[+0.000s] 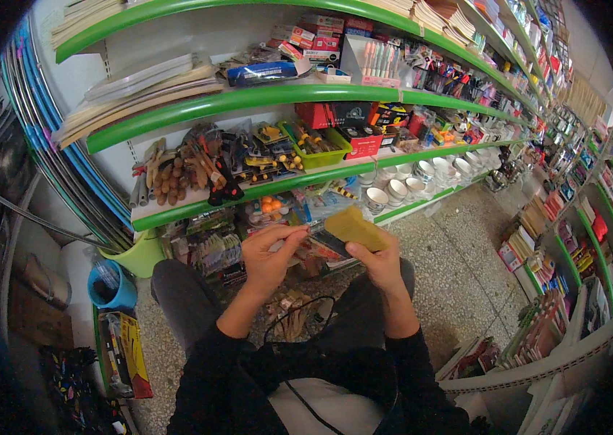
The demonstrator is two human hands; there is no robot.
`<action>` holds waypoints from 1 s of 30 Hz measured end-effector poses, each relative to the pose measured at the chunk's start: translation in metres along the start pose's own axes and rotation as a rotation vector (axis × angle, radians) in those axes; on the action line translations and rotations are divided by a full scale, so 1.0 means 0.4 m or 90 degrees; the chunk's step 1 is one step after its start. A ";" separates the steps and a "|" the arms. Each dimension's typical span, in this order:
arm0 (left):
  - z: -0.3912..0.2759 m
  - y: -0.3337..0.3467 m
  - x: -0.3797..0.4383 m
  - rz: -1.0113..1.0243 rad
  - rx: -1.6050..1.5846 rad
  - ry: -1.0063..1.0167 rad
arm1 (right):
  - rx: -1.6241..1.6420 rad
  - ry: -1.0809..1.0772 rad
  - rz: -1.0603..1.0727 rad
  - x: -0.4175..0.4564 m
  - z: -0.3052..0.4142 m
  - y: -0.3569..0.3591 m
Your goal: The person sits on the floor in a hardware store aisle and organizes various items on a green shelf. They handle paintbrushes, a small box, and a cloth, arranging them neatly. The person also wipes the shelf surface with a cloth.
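Note:
My right hand (381,263) grips a flat yellow card or packet (352,225), thumb on its near face. To its left, my left hand (267,261) has thumb and forefinger tips brought together. Whether something small sits between those fingertips cannot be made out. Both hands are in front of the lower shelves, above my bent knees. Behind the yellow piece is a dark flat item (331,239), partly hidden. Several white patterned bowls (377,200) stand on the low shelf beyond my right hand.
Green-edged shelves (263,187) run across the front, holding wooden-handled tools (167,182) and a yellow-green basket (347,148). Left are a lime bin (146,258) with long poles and a blue bucket (121,291). Another stocked rack (573,244) stands right, across the speckled floor (447,261).

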State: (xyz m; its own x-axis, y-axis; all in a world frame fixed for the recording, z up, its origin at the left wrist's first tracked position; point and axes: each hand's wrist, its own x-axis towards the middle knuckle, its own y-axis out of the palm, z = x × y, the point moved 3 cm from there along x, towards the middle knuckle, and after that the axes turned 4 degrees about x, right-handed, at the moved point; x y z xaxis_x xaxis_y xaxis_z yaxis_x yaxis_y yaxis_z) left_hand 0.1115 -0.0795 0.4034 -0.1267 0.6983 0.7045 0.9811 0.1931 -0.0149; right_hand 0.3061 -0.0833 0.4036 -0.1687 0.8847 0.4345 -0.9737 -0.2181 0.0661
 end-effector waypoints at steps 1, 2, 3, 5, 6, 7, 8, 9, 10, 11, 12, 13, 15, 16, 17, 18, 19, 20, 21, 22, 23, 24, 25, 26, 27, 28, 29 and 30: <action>0.002 0.000 -0.002 -0.009 -0.010 -0.004 | -0.010 0.000 0.002 0.000 -0.001 0.000; 0.004 -0.001 -0.004 -0.018 -0.019 -0.007 | -0.021 0.000 0.004 0.000 -0.004 0.000; 0.002 -0.002 -0.006 -0.015 -0.017 -0.013 | -0.032 0.000 0.005 0.000 -0.005 -0.003; -0.002 -0.004 -0.009 -0.007 -0.014 -0.024 | -0.051 -0.005 0.025 0.002 0.001 -0.009; -0.002 -0.005 -0.011 -0.001 -0.009 -0.007 | -0.061 -0.007 0.036 0.002 0.005 -0.009; 0.000 -0.007 -0.013 0.006 -0.005 0.010 | -0.056 -0.006 0.032 0.001 0.008 -0.008; 0.002 -0.007 -0.015 0.012 0.000 0.027 | -0.051 -0.005 0.028 0.001 0.012 -0.005; 0.006 -0.007 -0.017 0.011 0.004 0.034 | -0.046 -0.004 0.024 0.000 0.014 -0.002; 0.009 -0.007 -0.019 0.009 0.008 0.042 | -0.050 0.000 0.023 -0.002 0.018 0.000; 0.011 -0.008 -0.021 0.007 0.012 0.049 | -0.053 0.004 0.022 -0.003 0.023 0.004; 0.008 -0.005 -0.020 0.018 -0.045 -0.019 | -0.056 0.008 0.020 -0.006 0.025 0.005; -0.004 0.000 -0.018 0.028 -0.102 -0.087 | -0.018 0.022 0.014 -0.007 0.015 0.001; -0.017 0.014 -0.019 0.041 -0.167 -0.140 | 0.056 0.050 0.003 -0.008 -0.009 -0.009; -0.021 0.022 -0.020 0.044 -0.175 -0.125 | 0.064 0.036 -0.002 -0.008 -0.007 -0.007; -0.023 0.025 -0.020 0.046 -0.182 -0.110 | 0.071 0.023 -0.007 -0.008 0.000 0.002; -0.019 0.023 -0.023 0.096 -0.133 -0.104 | 0.080 0.008 -0.012 -0.008 0.006 0.006; -0.009 0.014 -0.028 0.146 -0.084 -0.098 | 0.078 0.012 -0.008 -0.009 0.003 0.004; -0.003 0.013 -0.031 0.196 -0.035 -0.091 | 0.076 0.017 -0.003 -0.010 -0.002 0.000; -0.003 0.010 -0.033 0.187 -0.058 -0.113 | 0.075 0.023 0.002 -0.011 -0.007 -0.001; -0.006 0.009 -0.035 0.178 -0.081 -0.136 | 0.072 0.019 0.004 -0.010 -0.007 0.001; -0.005 0.009 -0.037 0.170 -0.104 -0.158 | 0.070 0.016 0.006 -0.008 -0.005 0.002; -0.007 0.007 -0.037 0.163 -0.099 -0.139 | 0.067 0.012 0.008 -0.007 -0.003 0.003; -0.008 0.007 -0.036 0.157 -0.094 -0.121 | 0.063 0.026 0.010 -0.007 -0.003 0.001; -0.009 0.007 -0.036 0.151 -0.089 -0.102 | 0.059 0.039 0.011 -0.009 -0.003 -0.004; -0.011 0.006 -0.037 0.147 -0.095 -0.111 | 0.055 0.053 0.013 -0.009 -0.004 -0.005; -0.016 0.005 -0.038 0.144 -0.102 -0.119 | 0.062 0.051 0.016 -0.009 -0.002 -0.003; -0.018 0.004 -0.040 0.141 -0.109 -0.127 | 0.069 0.050 0.018 -0.009 0.001 -0.001; -0.019 0.004 -0.043 0.137 -0.105 -0.122 | 0.075 0.049 0.020 -0.010 0.004 0.000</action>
State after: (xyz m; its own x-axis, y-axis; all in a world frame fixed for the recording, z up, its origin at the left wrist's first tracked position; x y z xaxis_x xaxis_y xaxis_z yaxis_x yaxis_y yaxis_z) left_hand 0.1163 -0.0964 0.3967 0.0768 0.8309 0.5511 0.9968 -0.0771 -0.0228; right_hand 0.3071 -0.0876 0.4033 -0.2144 0.9046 0.3684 -0.9439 -0.2888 0.1599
